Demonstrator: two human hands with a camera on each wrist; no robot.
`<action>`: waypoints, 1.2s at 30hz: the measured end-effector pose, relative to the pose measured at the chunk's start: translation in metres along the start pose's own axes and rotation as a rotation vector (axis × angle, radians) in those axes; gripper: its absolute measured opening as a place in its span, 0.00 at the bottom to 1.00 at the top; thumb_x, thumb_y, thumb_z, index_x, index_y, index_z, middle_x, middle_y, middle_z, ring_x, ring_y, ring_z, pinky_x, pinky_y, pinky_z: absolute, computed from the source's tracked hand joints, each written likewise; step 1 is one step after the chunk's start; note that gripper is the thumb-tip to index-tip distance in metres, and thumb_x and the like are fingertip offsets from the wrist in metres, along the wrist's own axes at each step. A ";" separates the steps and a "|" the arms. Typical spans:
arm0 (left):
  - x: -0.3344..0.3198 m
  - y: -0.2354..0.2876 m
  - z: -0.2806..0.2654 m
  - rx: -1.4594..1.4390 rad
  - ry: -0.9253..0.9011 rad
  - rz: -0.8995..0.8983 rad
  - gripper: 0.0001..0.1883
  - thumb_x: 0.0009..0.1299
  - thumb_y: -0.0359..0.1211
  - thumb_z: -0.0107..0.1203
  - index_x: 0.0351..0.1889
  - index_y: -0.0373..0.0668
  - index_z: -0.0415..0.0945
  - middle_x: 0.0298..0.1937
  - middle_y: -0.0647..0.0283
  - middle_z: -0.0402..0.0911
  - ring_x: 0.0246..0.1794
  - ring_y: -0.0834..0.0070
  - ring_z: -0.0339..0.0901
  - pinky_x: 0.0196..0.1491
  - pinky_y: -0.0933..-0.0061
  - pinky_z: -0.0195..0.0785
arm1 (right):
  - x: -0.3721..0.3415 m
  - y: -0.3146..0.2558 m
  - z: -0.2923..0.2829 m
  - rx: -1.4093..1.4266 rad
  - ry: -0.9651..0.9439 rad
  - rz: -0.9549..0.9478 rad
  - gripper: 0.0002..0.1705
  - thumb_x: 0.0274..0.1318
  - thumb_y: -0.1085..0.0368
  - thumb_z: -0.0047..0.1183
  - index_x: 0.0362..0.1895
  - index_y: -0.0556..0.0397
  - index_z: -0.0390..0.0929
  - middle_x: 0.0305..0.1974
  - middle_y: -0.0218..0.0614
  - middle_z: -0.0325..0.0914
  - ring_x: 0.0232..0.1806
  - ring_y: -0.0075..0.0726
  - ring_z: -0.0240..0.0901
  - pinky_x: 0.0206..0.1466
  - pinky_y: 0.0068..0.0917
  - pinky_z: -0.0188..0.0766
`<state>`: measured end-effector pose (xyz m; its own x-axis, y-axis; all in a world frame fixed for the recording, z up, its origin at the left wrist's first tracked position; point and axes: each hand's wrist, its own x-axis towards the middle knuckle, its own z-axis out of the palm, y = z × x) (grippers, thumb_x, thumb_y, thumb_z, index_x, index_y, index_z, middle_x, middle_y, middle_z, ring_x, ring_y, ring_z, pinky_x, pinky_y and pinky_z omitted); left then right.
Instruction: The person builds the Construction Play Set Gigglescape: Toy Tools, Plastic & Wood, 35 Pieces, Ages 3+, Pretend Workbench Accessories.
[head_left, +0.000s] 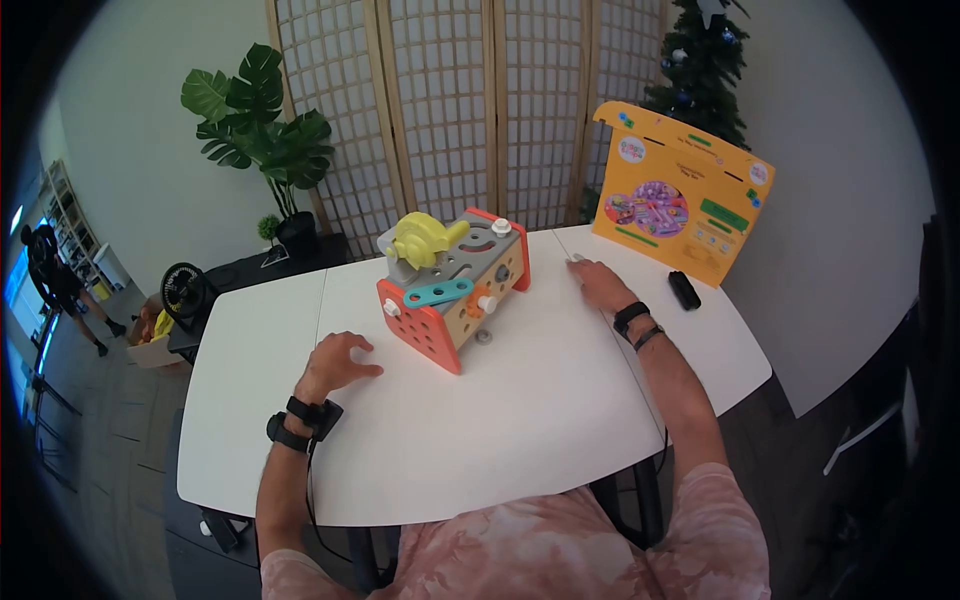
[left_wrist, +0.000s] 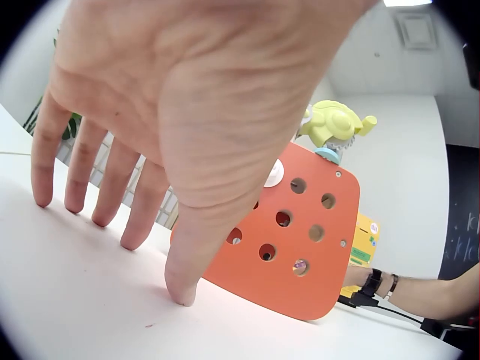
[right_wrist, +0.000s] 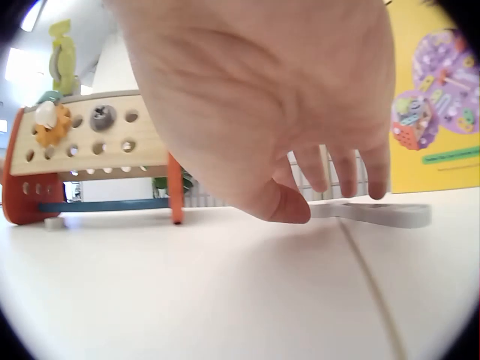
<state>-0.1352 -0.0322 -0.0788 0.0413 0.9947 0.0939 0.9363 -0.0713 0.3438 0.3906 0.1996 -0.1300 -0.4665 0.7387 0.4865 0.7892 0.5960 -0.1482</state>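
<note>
My left hand [head_left: 340,364] rests on the white table left of the toy workbench, fingers spread and fingertips down on the tabletop. In the left wrist view its thumb overlaps the workbench's red end panel [left_wrist: 315,289]. On the workbench [head_left: 480,270] sit a yellow-green toy piece [head_left: 422,240], a teal strip with holes [head_left: 438,293] and an orange gear [head_left: 473,304]. My right hand [head_left: 603,287] is low over the table to the right, fingers extended downward. Its thumb tip is right at one end of a flat grey toy tool [right_wrist: 394,215], whose far end lies past the fingers.
A small grey round piece [head_left: 484,337] lies before the workbench. A yellow box [head_left: 690,190] stands at the back right, with a black case [head_left: 684,290] near it. Seams cross the tabletop [head_left: 480,440]. A person [head_left: 62,280] stands far left.
</note>
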 end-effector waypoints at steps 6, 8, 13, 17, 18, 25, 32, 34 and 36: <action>0.007 -0.004 -0.001 -0.009 -0.008 0.053 0.26 0.58 0.50 0.81 0.49 0.47 0.91 0.49 0.58 0.90 0.54 0.57 0.85 0.58 0.59 0.79 | -0.007 -0.021 -0.060 -0.205 -0.382 0.306 0.17 0.60 0.75 0.52 0.51 0.58 0.86 0.53 0.56 0.86 0.58 0.60 0.83 0.63 0.48 0.80; 0.005 -0.003 -0.002 0.000 -0.037 0.020 0.26 0.58 0.50 0.81 0.49 0.47 0.90 0.49 0.58 0.90 0.54 0.58 0.85 0.59 0.59 0.78 | -0.022 -0.014 -0.061 -0.101 -0.050 0.165 0.16 0.59 0.76 0.54 0.50 0.57 0.88 0.49 0.54 0.88 0.56 0.58 0.84 0.62 0.46 0.81; 0.005 -0.005 -0.001 -0.018 0.001 0.052 0.25 0.58 0.50 0.81 0.49 0.47 0.90 0.50 0.57 0.89 0.55 0.58 0.85 0.59 0.59 0.78 | -0.035 -0.008 -0.067 0.031 -0.179 0.119 0.16 0.57 0.77 0.58 0.48 0.54 0.90 0.44 0.49 0.90 0.52 0.56 0.86 0.60 0.44 0.82; 0.005 -0.005 -0.001 -0.018 -0.012 0.051 0.25 0.58 0.50 0.81 0.49 0.47 0.90 0.51 0.57 0.89 0.55 0.57 0.84 0.59 0.58 0.78 | -0.028 -0.031 -0.081 0.110 -0.280 0.167 0.14 0.53 0.74 0.64 0.45 0.56 0.91 0.42 0.47 0.91 0.45 0.55 0.88 0.54 0.39 0.83; 0.005 -0.004 -0.003 -0.014 -0.022 0.036 0.25 0.58 0.50 0.81 0.49 0.47 0.90 0.51 0.57 0.89 0.55 0.57 0.84 0.59 0.58 0.78 | -0.027 -0.037 -0.079 0.111 -0.279 0.169 0.14 0.53 0.74 0.64 0.45 0.56 0.91 0.42 0.47 0.91 0.45 0.55 0.88 0.54 0.39 0.83; 0.005 -0.004 -0.003 -0.011 -0.001 0.061 0.26 0.59 0.51 0.80 0.49 0.47 0.90 0.50 0.56 0.89 0.55 0.56 0.84 0.60 0.58 0.78 | -0.014 -0.081 -0.059 0.180 -0.301 0.058 0.06 0.50 0.70 0.64 0.33 0.55 0.91 0.34 0.46 0.89 0.40 0.53 0.87 0.49 0.43 0.84; 0.006 -0.002 -0.005 -0.025 -0.017 0.045 0.25 0.59 0.50 0.80 0.48 0.46 0.90 0.51 0.56 0.90 0.56 0.56 0.84 0.61 0.58 0.77 | -0.016 -0.110 -0.063 -0.002 -0.406 0.026 0.02 0.47 0.73 0.64 0.28 0.53 0.88 0.33 0.45 0.87 0.40 0.55 0.87 0.47 0.45 0.84; 0.006 -0.005 -0.003 -0.027 -0.003 0.063 0.25 0.59 0.50 0.81 0.48 0.46 0.90 0.50 0.56 0.90 0.56 0.56 0.84 0.60 0.58 0.78 | -0.017 -0.116 -0.065 -0.046 -0.425 0.018 0.03 0.47 0.74 0.64 0.27 0.53 0.87 0.32 0.44 0.87 0.40 0.55 0.87 0.46 0.46 0.83; 0.005 -0.004 -0.003 -0.026 -0.004 0.052 0.25 0.59 0.49 0.81 0.48 0.46 0.90 0.50 0.56 0.90 0.55 0.56 0.85 0.60 0.58 0.78 | -0.017 -0.123 -0.065 0.010 -0.495 -0.017 0.04 0.47 0.75 0.62 0.26 0.52 0.86 0.32 0.44 0.87 0.39 0.55 0.86 0.45 0.46 0.83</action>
<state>-0.1401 -0.0273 -0.0767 0.0906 0.9899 0.1086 0.9234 -0.1243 0.3630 0.3278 0.0934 -0.0646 -0.6151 0.7881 0.0220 0.7770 0.6107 -0.1527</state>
